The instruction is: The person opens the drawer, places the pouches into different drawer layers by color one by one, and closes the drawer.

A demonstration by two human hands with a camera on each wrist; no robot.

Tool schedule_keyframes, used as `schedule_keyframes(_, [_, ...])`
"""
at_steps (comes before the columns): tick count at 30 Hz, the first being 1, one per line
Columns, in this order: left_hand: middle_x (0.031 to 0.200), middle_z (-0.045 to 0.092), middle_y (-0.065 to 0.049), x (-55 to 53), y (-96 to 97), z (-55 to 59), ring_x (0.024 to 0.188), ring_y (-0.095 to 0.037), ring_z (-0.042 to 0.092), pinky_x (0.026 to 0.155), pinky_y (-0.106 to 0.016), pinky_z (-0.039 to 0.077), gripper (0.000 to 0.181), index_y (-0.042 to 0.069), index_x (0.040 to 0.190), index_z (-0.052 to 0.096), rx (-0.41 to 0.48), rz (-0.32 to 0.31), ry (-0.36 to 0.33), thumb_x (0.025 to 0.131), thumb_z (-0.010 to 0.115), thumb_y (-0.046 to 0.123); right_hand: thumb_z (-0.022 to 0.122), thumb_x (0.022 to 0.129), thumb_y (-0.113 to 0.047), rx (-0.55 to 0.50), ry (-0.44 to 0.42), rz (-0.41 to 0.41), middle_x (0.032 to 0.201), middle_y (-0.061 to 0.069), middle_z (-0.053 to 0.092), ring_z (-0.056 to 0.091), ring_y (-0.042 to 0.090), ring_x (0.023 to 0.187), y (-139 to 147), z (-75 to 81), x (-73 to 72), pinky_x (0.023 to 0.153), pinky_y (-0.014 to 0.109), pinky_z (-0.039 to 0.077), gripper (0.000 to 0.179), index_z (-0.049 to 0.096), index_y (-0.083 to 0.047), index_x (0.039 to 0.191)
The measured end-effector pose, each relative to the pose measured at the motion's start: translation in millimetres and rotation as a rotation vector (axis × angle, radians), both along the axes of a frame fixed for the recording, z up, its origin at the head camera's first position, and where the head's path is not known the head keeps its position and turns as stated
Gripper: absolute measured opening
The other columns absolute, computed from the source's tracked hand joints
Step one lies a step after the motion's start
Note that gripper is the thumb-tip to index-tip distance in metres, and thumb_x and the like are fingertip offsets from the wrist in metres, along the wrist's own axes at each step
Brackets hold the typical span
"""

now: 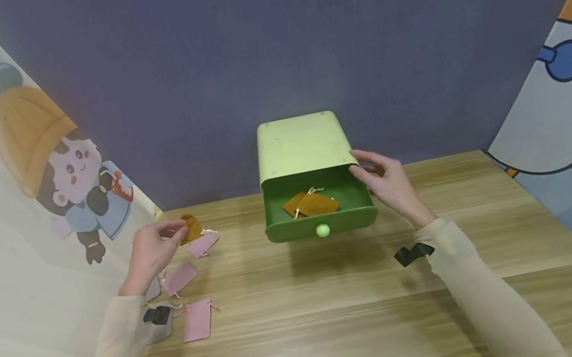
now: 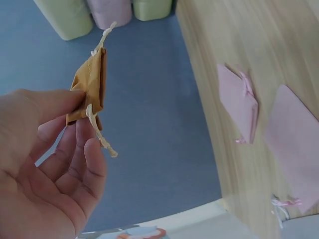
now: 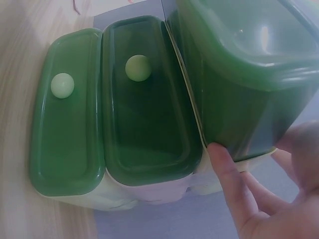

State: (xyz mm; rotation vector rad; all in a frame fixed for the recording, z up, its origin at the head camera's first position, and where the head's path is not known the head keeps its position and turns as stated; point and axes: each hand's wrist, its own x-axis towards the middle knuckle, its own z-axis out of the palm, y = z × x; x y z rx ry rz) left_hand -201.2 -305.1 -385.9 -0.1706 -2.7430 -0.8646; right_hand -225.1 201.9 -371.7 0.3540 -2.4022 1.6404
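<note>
My left hand pinches a mustard-brown drawstring pouch between thumb and fingers, its cream cords hanging loose. In the head view it is raised over the pink pouches at the left. My right hand touches the front right edge of the pale green drawer cabinet, with thumb and fingers spread along its side. The top green drawer is pulled out. Inside it lie brown pouches with cream cords.
Pink pouches and grey pouches lie on the wooden table at the left, by a printed white panel. Below the pulled-out drawer are two closed drawers with round knobs. A blue-grey panel stands behind the cabinet.
</note>
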Motion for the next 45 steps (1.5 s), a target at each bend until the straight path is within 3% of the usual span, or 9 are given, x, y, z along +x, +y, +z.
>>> schedule_keyframes(5, [0.106, 0.082, -0.016, 1.3, 5.7, 5.7, 0.094, -0.036, 0.078, 0.075, -0.027, 0.054, 0.022, 0.004, 0.115, 0.081, 0.007, -0.024, 0.036, 0.101, 0.074, 0.019, 0.068, 0.106, -0.034, 0.005, 0.004, -0.002, 0.156, 0.010, 0.060, 0.064, 0.002, 0.115, 1, -0.2, -0.2, 0.062, 0.023, 0.054, 0.049, 0.060, -0.020, 0.152])
schedule_keyframes(9, [0.101, 0.083, -0.015, 1.9, 8.9, 9.2, 0.090, -0.035, 0.079, 0.069, -0.018, 0.050, 0.019, 0.004, 0.111, 0.082, 0.021, -0.048, 0.072, 0.099, 0.077, 0.018, 0.067, 0.107, -0.034, 0.011, 0.007, -0.005, 0.155, 0.011, 0.060, 0.064, 0.000, 0.113, 1, 0.5, 0.3, 0.062, 0.022, 0.054, 0.049, 0.060, -0.019, 0.152])
schedule_keyframes(15, [0.096, 0.083, -0.014, 3.5, 13.5, 13.7, 0.086, -0.033, 0.078, 0.064, -0.017, 0.049, 0.018, 0.005, 0.106, 0.083, 0.031, -0.063, 0.108, 0.097, 0.081, 0.020, 0.067, 0.107, -0.035, 0.017, 0.010, -0.016, 0.154, 0.011, 0.061, 0.066, 0.008, 0.117, 0, -0.5, 0.0, 0.061, 0.023, 0.054, 0.048, 0.061, -0.018, 0.152])
schedule_keyframes(23, [0.098, 0.083, -0.013, 7.4, 23.0, 21.5, 0.083, -0.027, 0.077, 0.063, -0.019, 0.050, 0.017, 0.008, 0.107, 0.083, 0.045, -0.069, 0.108, 0.097, 0.080, 0.021, 0.067, 0.107, -0.035, 0.031, 0.013, -0.017, 0.154, 0.010, 0.062, 0.067, 0.015, 0.120, 0, 0.0, 0.7, 0.062, 0.022, 0.054, 0.048, 0.061, -0.019, 0.152])
schedule_keyframes(28, [0.096, 0.083, -0.012, 12.3, 31.8, 28.8, 0.080, -0.021, 0.075, 0.061, -0.020, 0.051, 0.018, 0.009, 0.108, 0.083, 0.074, -0.075, 0.095, 0.097, 0.080, 0.023, 0.066, 0.107, -0.035, 0.034, 0.014, -0.009, 0.154, 0.011, 0.061, 0.067, 0.018, 0.123, 0, 0.5, 0.6, 0.064, 0.027, 0.056, 0.048, 0.060, -0.019, 0.152])
schedule_keyframes(36, [0.096, 0.083, -0.012, 19.1, 45.3, 41.2, 0.080, -0.023, 0.076, 0.063, -0.017, 0.051, 0.017, 0.010, 0.109, 0.083, 0.108, -0.111, 0.088, 0.098, 0.080, 0.023, 0.064, 0.109, -0.033, 0.015, 0.016, 0.004, 0.155, 0.012, 0.060, 0.065, 0.032, 0.129, 0, 0.0, 0.7, 0.063, 0.028, 0.056, 0.047, 0.059, -0.018, 0.153])
schedule_keyframes(45, [0.091, 0.083, -0.008, 22.6, 59.0, 53.0, 0.074, -0.010, 0.072, 0.062, -0.020, 0.052, 0.015, 0.012, 0.106, 0.083, 0.114, -0.137, 0.099, 0.098, 0.080, 0.024, 0.064, 0.109, -0.034, 0.004, 0.011, -0.008, 0.154, 0.013, 0.061, 0.067, 0.024, 0.126, -1, -0.5, 0.8, 0.061, 0.027, 0.055, 0.047, 0.060, -0.017, 0.153])
